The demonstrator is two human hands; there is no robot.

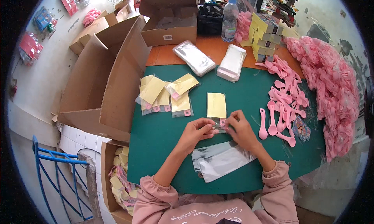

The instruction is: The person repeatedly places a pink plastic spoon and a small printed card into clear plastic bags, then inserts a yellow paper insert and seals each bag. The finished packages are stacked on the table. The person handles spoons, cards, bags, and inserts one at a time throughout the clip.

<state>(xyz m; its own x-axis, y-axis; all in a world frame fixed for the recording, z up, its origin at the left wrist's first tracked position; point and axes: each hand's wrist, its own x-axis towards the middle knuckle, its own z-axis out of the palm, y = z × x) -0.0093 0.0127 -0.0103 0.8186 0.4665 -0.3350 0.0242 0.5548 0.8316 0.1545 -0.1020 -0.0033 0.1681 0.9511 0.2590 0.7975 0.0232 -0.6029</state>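
A clear plastic bag (221,128) with a yellow card (216,104) in it lies upright before me on the green mat. The tip of a pink handle (222,122) shows below the card. My left hand (195,133) pinches the bag's near end at its left corner. On the other side, my right hand (242,131) has its fingers closed at the bag's right edge. Just below my hands lie flat empty clear bags (224,161). Loose pink measuring spoons (272,118) are spread to the right of my right hand.
Several filled bags (165,93) lie at left. Two stacks of clear bags (231,62) sit farther back, near a water bottle (230,19) and piled yellow card bundles (266,35). Cardboard boxes (120,76) stand left; a heap of wrapped pink spoons (331,87) hangs over the right edge.
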